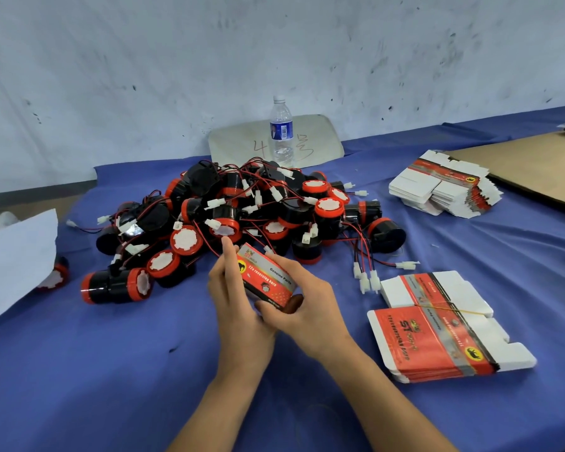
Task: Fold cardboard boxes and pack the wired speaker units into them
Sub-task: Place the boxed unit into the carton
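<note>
While I sit at the blue-covered table (111,353), a white paper sheet (17,256) lies at the far left, and next to it is the pile of wired speaker units (242,216), black and red. Just in front of this pile my left hand (232,298) stands with the fingers almost straight, laid flat against the left side of the folded cardboard box (265,275). The box is between both hands, raised above the cloth. Its long axis goes diagonally: the far end points up-left to the pile, the near end down-right, and the red printed face looks at me. My right hand (310,308) grips it, fingers curled over the top, thumb below. To the right lies a stack of flat boxes (437,340).
</note>
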The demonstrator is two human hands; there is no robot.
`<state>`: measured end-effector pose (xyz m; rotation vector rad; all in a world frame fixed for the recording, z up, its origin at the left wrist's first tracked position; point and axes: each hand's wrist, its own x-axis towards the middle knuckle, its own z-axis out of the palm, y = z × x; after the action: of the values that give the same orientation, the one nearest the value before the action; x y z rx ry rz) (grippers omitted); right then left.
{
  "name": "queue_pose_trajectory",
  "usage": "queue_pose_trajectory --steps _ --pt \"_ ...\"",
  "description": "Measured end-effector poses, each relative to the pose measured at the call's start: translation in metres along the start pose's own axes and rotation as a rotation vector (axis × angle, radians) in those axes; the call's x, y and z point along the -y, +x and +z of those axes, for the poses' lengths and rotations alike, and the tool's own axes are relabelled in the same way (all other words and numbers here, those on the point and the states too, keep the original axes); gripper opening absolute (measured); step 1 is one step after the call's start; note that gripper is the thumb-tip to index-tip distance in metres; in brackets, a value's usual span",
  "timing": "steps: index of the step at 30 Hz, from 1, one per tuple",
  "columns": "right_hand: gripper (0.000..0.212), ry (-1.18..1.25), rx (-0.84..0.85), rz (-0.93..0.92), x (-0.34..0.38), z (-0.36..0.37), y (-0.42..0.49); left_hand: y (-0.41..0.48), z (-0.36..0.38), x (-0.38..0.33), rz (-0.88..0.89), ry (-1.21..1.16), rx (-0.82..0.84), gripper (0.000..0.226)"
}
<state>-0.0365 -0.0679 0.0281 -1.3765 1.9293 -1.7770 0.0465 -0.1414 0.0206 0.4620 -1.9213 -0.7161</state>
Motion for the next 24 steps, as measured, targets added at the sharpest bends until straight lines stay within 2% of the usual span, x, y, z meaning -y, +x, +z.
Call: queue_pose_trajectory --steps 4,8,12,15,18,20,22,24 --pt "0.058 0.04 -0.056 0.037 -0.001 -0.002 0.002 -0.001 0.005 0.002 0.049 0.014 0.077 0.124" --pt "0.048 0.127 -0.097 0.078 -0.001 -0.004 0.003 0.0 0.006 -0.005 0.059 -0.041 0.095 0.107" --pt "0.04 0.212 -0.152 0.121 -0.003 -0.004 0.005 0.001 0.01 0.006 0.051 0.003 0.066 0.117" --pt "0.035 0.32 -0.307 0.202 -0.004 -0.009 0.009 0.004 0.011 0.015 0.036 0.059 0.058 0.131" --pt "0.036 0.451 -0.503 0.309 0.0 -0.02 0.013 0.006 0.012 0.018 0.028 0.079 0.051 0.127" --pt "0.029 0.663 -0.63 0.372 0.011 -0.033 0.011 0.003 0.011 0.02 0.016 0.058 0.052 0.126" --pt "0.029 0.817 -0.763 0.341 0.026 -0.055 0.005 0.0 0.009 0.025 0.016 0.031 0.042 0.124" --pt "0.033 0.87 -0.869 0.228 0.049 -0.088 -0.003 0.001 0.01 0.028 0.049 0.024 0.042 0.123"
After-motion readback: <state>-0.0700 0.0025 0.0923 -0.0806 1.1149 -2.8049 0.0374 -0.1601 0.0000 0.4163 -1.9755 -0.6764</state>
